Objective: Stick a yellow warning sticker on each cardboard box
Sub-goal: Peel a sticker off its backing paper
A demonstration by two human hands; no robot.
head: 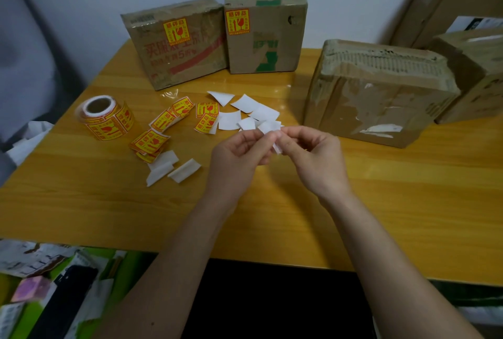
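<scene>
Both my left hand [239, 145] and right hand [313, 153] pinch one small white-backed sticker [272, 132] above the table [353, 216], seemingly peeling it; a careless pull could curl the adhesive onto itself. Farther left lie loose stickers [174, 115] and one roll [104, 117]. Farthest, two labelled boxes [177, 42] stand left, an unlabelled box [378, 91] right.

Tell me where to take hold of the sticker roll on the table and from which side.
Grip the sticker roll across its outer curved sides, coming from above. It lies tilted with its open cardboard core toward the camera, nothing touches it, and a loose tail of stickers hangs on its right side, so avoid pinching that.
</scene>
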